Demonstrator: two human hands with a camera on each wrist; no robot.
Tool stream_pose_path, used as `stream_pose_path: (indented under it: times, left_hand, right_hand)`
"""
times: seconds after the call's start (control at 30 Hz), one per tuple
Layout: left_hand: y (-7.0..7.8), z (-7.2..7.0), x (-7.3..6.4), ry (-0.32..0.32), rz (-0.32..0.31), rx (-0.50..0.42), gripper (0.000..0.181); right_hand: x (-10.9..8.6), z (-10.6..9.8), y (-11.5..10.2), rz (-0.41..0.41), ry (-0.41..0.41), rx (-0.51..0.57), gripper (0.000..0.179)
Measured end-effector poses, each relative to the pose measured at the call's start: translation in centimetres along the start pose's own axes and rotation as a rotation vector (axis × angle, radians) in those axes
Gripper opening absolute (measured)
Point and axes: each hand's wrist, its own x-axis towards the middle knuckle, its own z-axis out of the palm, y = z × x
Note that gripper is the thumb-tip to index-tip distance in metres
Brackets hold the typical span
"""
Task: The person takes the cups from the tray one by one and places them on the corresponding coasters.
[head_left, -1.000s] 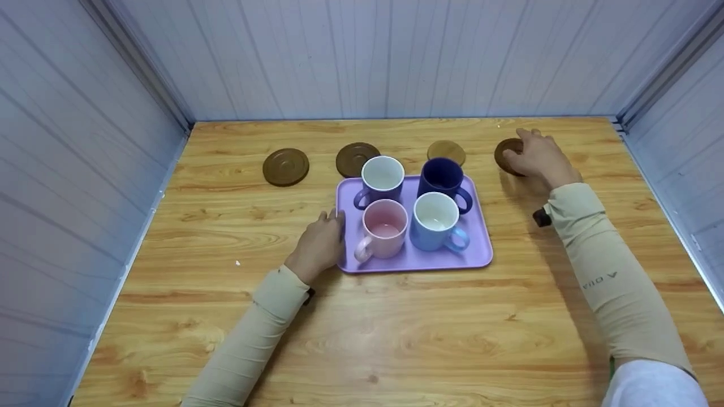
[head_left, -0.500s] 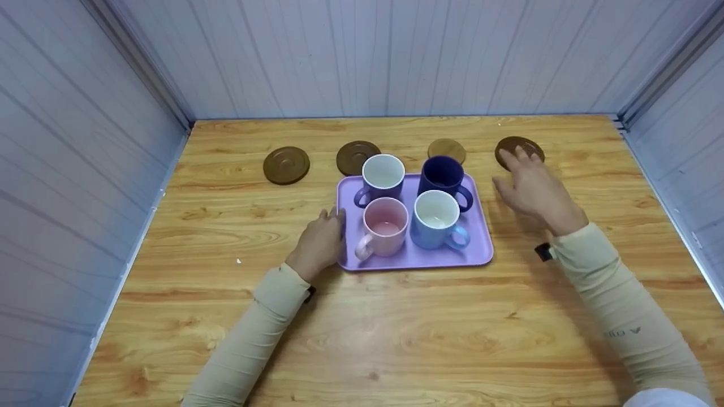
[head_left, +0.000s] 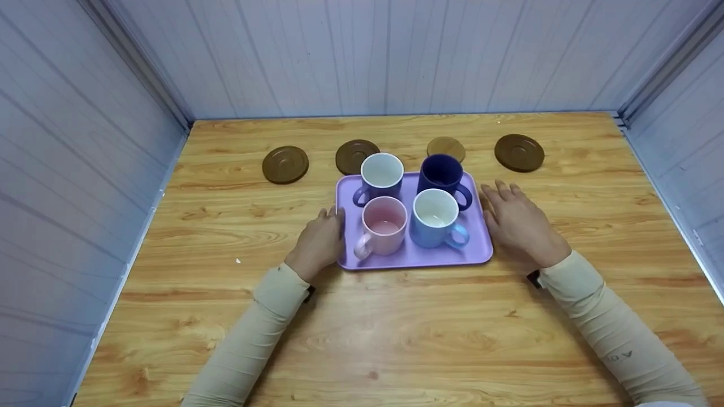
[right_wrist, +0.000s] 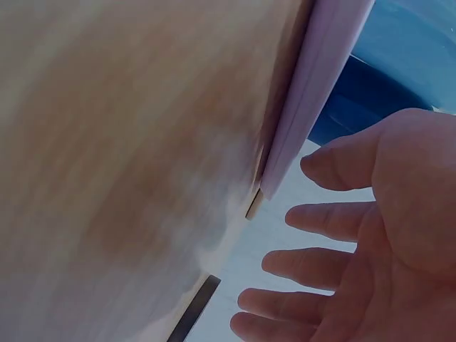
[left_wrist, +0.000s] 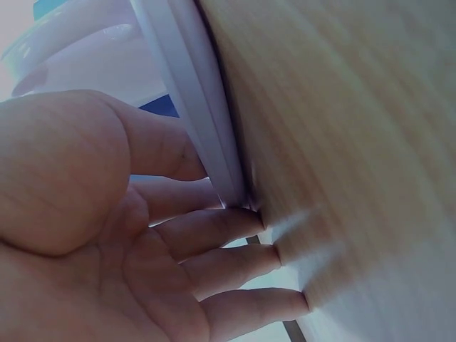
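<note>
A lilac tray (head_left: 367, 264) bears several upright mugs: a pink mug (head_left: 386, 240), a light blue mug (head_left: 427, 233), a dark blue mug (head_left: 434, 183) and a white-lined mug (head_left: 384, 191) with a dark blue handle. My left hand (head_left: 319, 240) holds the tray's left edge; in the left wrist view, the thumb (left_wrist: 167, 147) laps over the rim (left_wrist: 199, 100) while the other fingers reach down beside it to the table. By the right edge of the tray is my right hand (head_left: 523, 223), its fingers (right_wrist: 313, 267) extended and apart, the thumb near the rim (right_wrist: 306, 107).
Behind the tray, coasters lie in a row: a brown coaster (head_left: 285, 164) at left, another brown coaster (head_left: 348, 158), a light wooden coaster (head_left: 447, 148) and a brown coaster (head_left: 519, 152) at right. White panel walls (head_left: 384, 56) enclose the wooden table (head_left: 373, 333).
My right hand has left the far-right coaster and come toward me to the tray's right edge. That coaster now lies uncovered. The left hand, tray and mugs stay in place.
</note>
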Motion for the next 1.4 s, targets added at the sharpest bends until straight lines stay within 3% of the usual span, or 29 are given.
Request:
stream_pose_path:
  times: [0.2, 0.8, 1.03, 1.4]
  left_hand:
    - [-0.1, 0.0, 0.0, 0.004, -0.001, -0.014, 0.046]
    - [-0.1, -0.1, -0.2, -0.017, -0.011, -0.001, 0.050]
    - [0.0, 0.0, -0.1, -0.031, -0.027, 0.001, 0.051]
    - [0.0, 0.0, -0.1, -0.025, -0.020, -0.011, 0.052]
  right_hand:
    - [-0.4, 0.5, -0.3, -0.041, 0.045, 0.017, 0.053]
    - [-0.6, 1.4, -1.1, -0.107, -0.045, 0.107, 0.049]
    - [-1.0, 1.4, -1.3, -0.156, -0.017, 0.106, 0.044]
    - [-0.8, 1.3, -1.4, -0.127, -0.072, 0.080, 0.047]
